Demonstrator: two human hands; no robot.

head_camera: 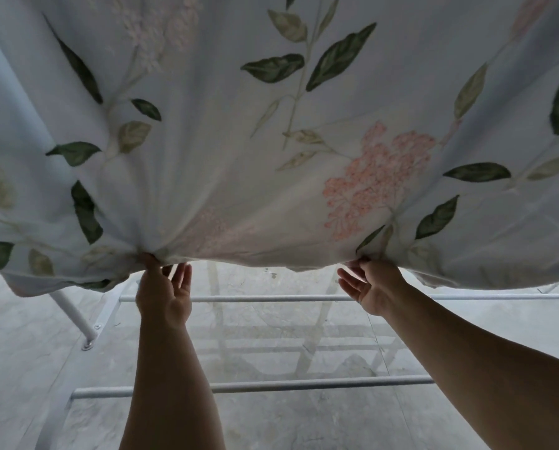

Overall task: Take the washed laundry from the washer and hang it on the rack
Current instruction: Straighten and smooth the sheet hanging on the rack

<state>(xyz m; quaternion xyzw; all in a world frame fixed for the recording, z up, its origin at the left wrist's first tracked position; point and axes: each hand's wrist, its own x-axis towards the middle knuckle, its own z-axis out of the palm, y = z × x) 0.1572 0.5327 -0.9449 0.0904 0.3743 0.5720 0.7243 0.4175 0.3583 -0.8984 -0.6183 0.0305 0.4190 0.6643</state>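
one sheet [239, 125], pale with green leaves and pink flower clusters, spreads across the whole upper view, its lower edge hanging above the rack [271, 299]. two grey rack rails run crosswise below it, one near and one farther, with fainter bars beyond that are too blurred to count. one white slanted leg [73, 315] stands at the left on the marbled floor [18, 368]. two bare hands reach up. the left hand [163, 293] pinches the sheet's edge between thumb and forefinger, other fingers loosely straight. the right hand [369, 287] pinches the edge likewise, remaining fingers relaxed and apart.
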